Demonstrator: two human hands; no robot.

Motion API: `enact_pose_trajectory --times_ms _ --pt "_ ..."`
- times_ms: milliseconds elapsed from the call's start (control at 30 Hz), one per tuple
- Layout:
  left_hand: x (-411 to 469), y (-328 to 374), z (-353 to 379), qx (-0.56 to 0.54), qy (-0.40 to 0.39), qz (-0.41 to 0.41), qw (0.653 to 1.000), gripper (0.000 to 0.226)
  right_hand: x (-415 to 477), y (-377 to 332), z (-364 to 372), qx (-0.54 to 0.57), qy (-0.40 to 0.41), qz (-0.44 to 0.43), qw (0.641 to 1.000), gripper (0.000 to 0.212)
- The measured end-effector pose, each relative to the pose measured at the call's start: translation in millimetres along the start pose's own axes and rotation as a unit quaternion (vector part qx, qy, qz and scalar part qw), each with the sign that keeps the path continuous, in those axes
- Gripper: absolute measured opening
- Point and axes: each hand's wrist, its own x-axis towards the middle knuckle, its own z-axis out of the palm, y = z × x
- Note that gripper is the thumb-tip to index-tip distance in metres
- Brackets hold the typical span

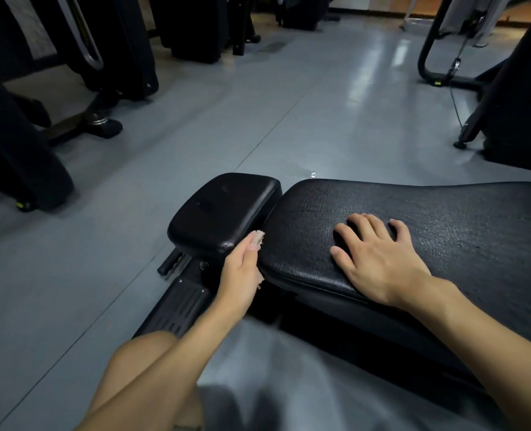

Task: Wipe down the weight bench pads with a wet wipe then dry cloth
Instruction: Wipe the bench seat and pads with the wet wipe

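Observation:
A black weight bench lies low in front of me. Its long back pad point(444, 231) has a cracked, textured surface and runs off to the right. A smaller seat pad point(223, 209) sits to its left across a narrow gap. My right hand point(379, 259) rests flat on the long pad, fingers spread, holding nothing. My left hand point(242, 272) is in the gap between the pads, pressed against the long pad's left edge. It holds a small beige cloth point(259, 237), of which only a corner shows past the fingertips.
The bench's black frame and ribbed foot plate point(180, 306) lie on the grey floor point(71, 275) below my left arm. Black gym machines point(18, 144) stand at the left and back. Another machine base point(519, 119) and a cable stand at the right.

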Motion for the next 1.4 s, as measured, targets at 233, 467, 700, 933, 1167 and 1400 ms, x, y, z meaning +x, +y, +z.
enact_pose_trajectory --times_ms 233,467,700,933,1167,1400 --pt "63.7 16.3 2.8 0.048 -0.12 -0.057 0.99 0.04 6.4 -0.2 1.1 -0.001 -0.017 -0.011 1.0 0.077" --pt "24.6 17.7 -4.2 0.091 -0.113 -0.051 0.988 0.046 14.5 12.6 -7.8 0.008 -0.024 -0.079 0.997 0.087" --pt "87.6 51.8 31.5 0.21 -0.127 -0.056 0.968 0.042 28.6 18.5 -2.0 0.047 -0.057 -0.107 0.992 0.068" --pt "144.2 63.5 71.7 0.337 -0.167 0.031 0.926 0.045 29.7 15.0 -5.5 0.052 -0.067 -0.119 0.989 0.068" --pt "172.0 67.5 93.4 0.461 -0.25 0.146 0.839 0.048 60.7 37.3 -9.9 0.022 0.016 -0.056 0.998 0.066" --pt "189.1 78.4 115.2 0.549 -0.245 0.19 0.776 0.049 71.8 45.6 4.2 0.018 -0.028 0.067 0.997 0.064"
